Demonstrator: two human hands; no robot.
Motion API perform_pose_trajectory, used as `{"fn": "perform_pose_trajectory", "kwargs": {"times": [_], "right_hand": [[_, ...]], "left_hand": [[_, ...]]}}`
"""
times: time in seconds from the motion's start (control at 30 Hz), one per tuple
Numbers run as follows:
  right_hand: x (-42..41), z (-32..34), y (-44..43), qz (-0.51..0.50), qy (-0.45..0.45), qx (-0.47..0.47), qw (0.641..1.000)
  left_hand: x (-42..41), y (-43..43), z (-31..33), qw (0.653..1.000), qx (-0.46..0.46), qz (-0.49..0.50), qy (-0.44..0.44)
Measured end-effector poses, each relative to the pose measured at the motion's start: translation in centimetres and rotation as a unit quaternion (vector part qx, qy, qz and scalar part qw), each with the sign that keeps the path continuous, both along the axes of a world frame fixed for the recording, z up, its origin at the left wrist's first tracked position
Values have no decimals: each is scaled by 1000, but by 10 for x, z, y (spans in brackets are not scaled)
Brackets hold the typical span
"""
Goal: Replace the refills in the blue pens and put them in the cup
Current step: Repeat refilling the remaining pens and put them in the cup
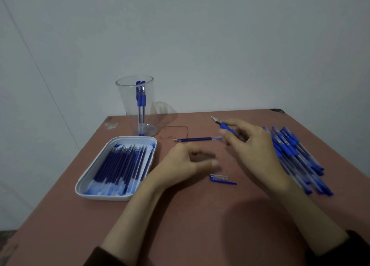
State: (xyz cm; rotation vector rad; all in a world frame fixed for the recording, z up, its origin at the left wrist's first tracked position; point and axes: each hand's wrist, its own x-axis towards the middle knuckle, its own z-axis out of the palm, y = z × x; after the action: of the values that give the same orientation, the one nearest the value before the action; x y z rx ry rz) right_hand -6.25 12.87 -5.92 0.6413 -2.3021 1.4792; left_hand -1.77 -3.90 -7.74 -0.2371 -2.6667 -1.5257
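**Right hand [250,143] grips uncapped pen [225,126]**

It pinches the blue pen, tip aimed toward the cup [128,97], which holds two pens [141,101]. Left hand [186,163], blurred, curls loosely with nothing seen in it. One refill [197,139] lies on the desk [180,225] right of the cup; the refill tray [104,197] sits in front of the cup.

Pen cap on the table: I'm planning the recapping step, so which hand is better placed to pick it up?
Left. The left hand looks empty and its fingers hang just beside the pen cap; the right hand grips a pen.
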Motion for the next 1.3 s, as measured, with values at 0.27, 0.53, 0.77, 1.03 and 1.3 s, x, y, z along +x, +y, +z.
{"fn": "perform_pose_trajectory", "kwargs": {"times": [0.27,0.53,0.77,1.03,1.3], "right_hand": [[13,11,-7,251,-381,-142,879],[18,6,-13,221,-234,-106,941],[10,-5,-14,63,-38,-19,997],[7,-6,-10,68,-19,-16,997],[2,-7,-4,-16,55,79,995]], "left_hand": [[-2,18,7,905,424,-3,-26],[-12,16,1,858,512,46,0],[-7,20,13,833,552,30,-12],[-8,14,10,865,496,68,26],[-7,4,11,904,379,180,85]]}}
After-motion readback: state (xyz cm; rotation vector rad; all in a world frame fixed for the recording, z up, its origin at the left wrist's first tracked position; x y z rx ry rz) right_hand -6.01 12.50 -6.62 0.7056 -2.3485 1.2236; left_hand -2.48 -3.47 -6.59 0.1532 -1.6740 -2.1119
